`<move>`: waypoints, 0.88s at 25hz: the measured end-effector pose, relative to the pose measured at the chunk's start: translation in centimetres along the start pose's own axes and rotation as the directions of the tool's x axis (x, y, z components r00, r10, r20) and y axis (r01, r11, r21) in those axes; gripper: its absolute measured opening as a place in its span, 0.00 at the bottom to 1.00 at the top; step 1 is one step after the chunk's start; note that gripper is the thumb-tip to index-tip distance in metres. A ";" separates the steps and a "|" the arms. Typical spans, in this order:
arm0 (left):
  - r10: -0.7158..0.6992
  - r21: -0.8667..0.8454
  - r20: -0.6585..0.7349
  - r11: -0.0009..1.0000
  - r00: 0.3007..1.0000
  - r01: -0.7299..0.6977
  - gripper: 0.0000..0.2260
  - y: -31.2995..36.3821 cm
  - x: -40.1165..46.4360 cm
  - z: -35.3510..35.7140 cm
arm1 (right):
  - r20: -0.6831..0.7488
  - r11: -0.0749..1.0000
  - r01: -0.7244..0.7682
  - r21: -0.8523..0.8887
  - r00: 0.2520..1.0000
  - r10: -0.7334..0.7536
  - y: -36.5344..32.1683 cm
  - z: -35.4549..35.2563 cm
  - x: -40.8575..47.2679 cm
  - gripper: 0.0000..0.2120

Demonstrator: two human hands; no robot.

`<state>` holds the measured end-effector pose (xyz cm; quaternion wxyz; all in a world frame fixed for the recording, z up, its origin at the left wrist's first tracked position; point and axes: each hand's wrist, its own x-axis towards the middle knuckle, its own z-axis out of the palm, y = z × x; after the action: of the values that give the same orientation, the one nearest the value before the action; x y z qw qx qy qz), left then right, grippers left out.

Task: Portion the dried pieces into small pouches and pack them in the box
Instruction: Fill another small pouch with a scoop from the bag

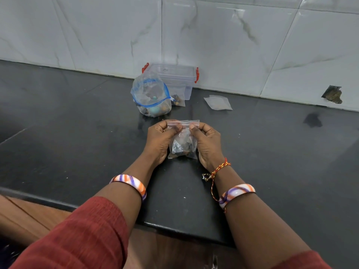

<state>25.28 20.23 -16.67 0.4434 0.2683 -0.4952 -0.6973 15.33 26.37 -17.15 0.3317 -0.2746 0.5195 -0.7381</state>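
Note:
A small clear zip pouch point(183, 141) holding dark dried pieces stands upright on the black counter point(77, 133). My left hand point(161, 139) pinches its zip strip at the left end, and my right hand point(206, 141) pinches the strip at the right end. Behind the pouch sits a large clear bag with a blue zip point(150, 96), its mouth open, with more dried pieces inside. A clear plastic box point(174, 76) with red latches and its lid on stands against the wall. A filled small pouch point(178, 99) leans in front of the box.
An empty flat small pouch point(218, 102) lies on the counter to the right of the box. A hole in the wall tile point(332, 94) shows at the far right. The counter's front edge point(174, 230) runs under my forearms.

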 end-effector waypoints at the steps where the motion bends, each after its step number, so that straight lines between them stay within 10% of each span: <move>1: 0.000 0.019 0.004 1.000 1.000 0.000 0.06 0.0 0.0 0.0 | 0.010 1.000 -0.003 -0.009 1.000 0.003 0.0 0.0 0.0 0.06; 22: 0.056 0.159 0.004 0.986 0.998 -0.056 0.06 0.1 -0.5 0.3 | 0.094 0.995 0.029 -0.098 0.995 -0.019 -0.3 0.3 -0.5 0.09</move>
<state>25.25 20.78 -16.50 0.4404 0.2889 -0.5564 -0.6427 15.79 26.65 -16.80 0.3326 -0.3310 0.5363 -0.7016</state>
